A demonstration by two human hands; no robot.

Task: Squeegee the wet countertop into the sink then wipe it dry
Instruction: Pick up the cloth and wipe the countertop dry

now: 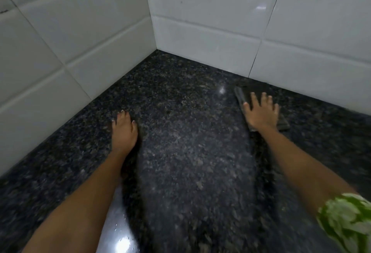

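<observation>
A dark cloth point(243, 95) lies flat on the speckled black granite countertop point(188, 152) near the tiled back wall point(220, 38), your right hand point(261, 112) pressed on it, fingers spread. Well apart, your left hand point(123, 130) rests empty on the stone, fingers together.

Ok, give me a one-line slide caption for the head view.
Right hand presses a dark cloth flat on the granite countertop; left hand rests beside.
</observation>
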